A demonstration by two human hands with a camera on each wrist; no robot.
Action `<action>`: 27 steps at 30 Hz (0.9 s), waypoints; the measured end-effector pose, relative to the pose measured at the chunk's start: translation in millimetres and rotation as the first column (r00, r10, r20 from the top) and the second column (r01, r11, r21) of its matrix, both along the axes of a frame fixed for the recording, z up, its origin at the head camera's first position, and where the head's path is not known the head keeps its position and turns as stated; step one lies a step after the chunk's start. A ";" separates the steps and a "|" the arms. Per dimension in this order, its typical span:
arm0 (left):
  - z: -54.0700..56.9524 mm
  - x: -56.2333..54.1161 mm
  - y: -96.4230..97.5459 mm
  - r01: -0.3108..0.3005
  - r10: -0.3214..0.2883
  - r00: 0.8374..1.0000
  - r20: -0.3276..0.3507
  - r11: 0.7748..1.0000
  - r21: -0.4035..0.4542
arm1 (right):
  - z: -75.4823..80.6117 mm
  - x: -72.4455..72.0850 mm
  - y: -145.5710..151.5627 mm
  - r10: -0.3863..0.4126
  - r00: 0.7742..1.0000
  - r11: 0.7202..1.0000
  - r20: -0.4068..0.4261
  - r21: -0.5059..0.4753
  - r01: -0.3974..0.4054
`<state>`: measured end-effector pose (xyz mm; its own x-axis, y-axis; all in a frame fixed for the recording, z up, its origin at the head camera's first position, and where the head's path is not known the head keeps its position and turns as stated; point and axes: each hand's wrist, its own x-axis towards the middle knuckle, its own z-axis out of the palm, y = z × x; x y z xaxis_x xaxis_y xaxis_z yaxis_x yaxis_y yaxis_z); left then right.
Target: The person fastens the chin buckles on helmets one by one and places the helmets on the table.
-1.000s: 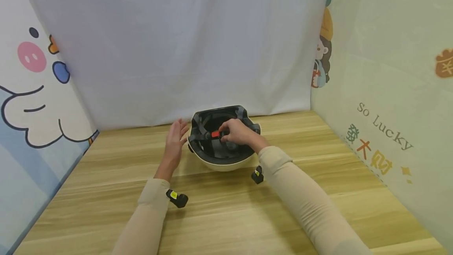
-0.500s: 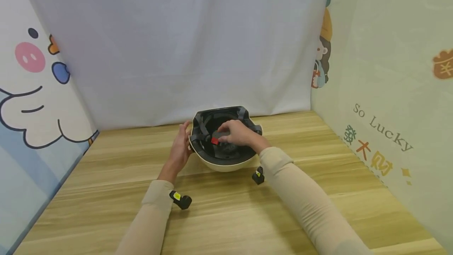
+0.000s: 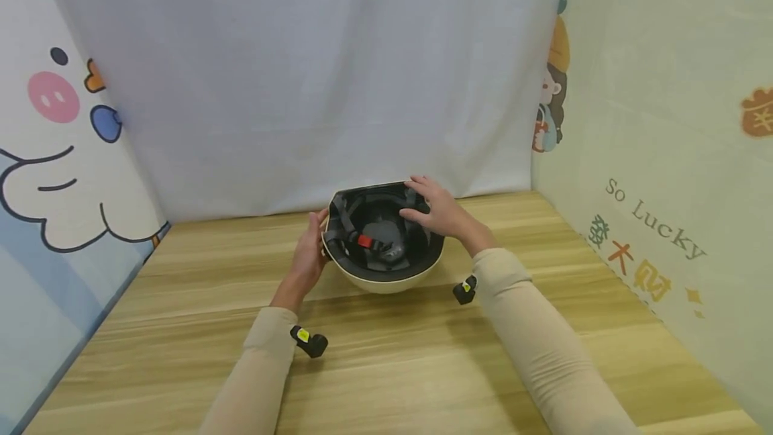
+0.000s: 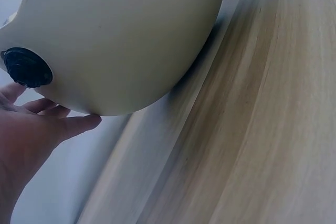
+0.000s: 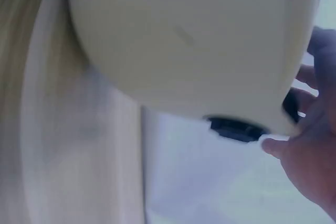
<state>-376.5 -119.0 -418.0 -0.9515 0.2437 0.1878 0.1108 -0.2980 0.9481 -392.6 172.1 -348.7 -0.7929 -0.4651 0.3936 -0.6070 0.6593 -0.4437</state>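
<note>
A cream helmet (image 3: 386, 285) lies upside down on the table, its black lined inside facing up. Within it the chin strap's red buckle (image 3: 365, 241) rests on the left, with dark straps around it. My left hand (image 3: 306, 260) touches the helmet's left side; in the left wrist view its fingertips lie against the shell below a round black knob (image 4: 29, 67). Over the right rim my right hand (image 3: 443, 210) spreads its fingers, with nothing held between them. The right wrist view shows a black fitting (image 5: 236, 128) on the shell near the thumb.
The wood-patterned table (image 3: 374, 368) meets a hanging white cloth (image 3: 302, 86) right behind the helmet. Printed panels stand at the left and right sides. A small black device (image 3: 309, 341) is worn on each wrist.
My right hand has let go of the strap by the red buckle and moved right and up to the helmet's rim. My left hand has come in against the helmet's left side.
</note>
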 end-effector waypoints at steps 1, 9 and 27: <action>-0.2 -0.1 -0.1 0.001 -0.001 1.000 0.000 1.000 0.003 | -1.6 -0.4 2.7 -0.001 1.000 1.000 0.025 -0.002 0.001; -4.1 2.0 4.1 -0.023 0.023 1.000 0.009 0.999 0.045 | -17.8 -0.3 13.7 0.015 0.993 0.990 0.117 -0.140 0.001; -13.7 5.9 3.0 0.142 -0.132 0.988 -0.082 0.982 0.125 | -52.2 7.1 13.6 0.141 0.963 0.793 0.230 -0.608 0.029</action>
<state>-370.7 -116.0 -431.8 -0.8934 0.3395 0.2942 0.1278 -0.4356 0.8910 -385.6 185.6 -400.9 -0.8827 -0.2470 0.3998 -0.4464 0.1745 -0.8777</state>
